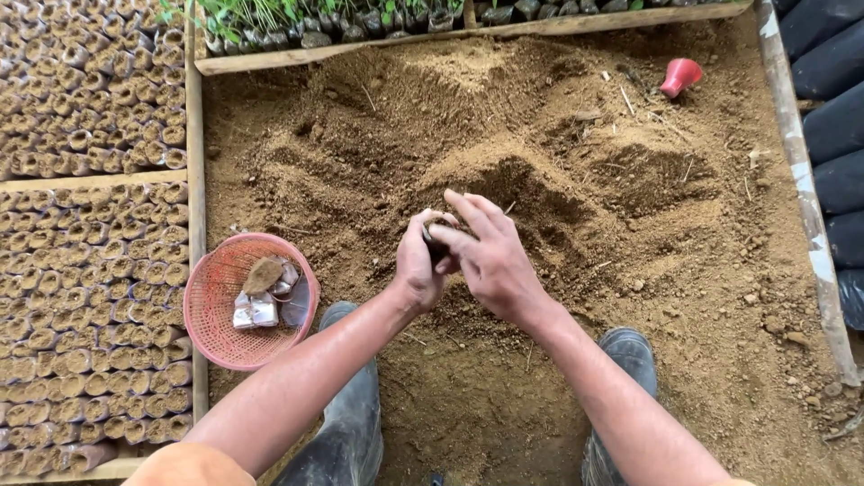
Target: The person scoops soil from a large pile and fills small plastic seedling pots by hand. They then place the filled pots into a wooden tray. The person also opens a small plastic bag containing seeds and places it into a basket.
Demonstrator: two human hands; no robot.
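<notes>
The left hand (416,263) pinches a small dark bag (436,241) above the soil bed (540,297) while the right hand (486,256), fingers loosely spread, covers it; a weak grip could spill soil.

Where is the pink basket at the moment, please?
In the head view, the pink basket sits on the soil at the person's left, against the wooden board bordering the rows of filled bags, beside the left boot.

Single view, head-mounted: looks steeply down from my head onto the soil bed (558,180), close range. My boots (346,423) at six o'clock, seedling row (360,18) at twelve, filled pots (90,270) at nine.
</notes>
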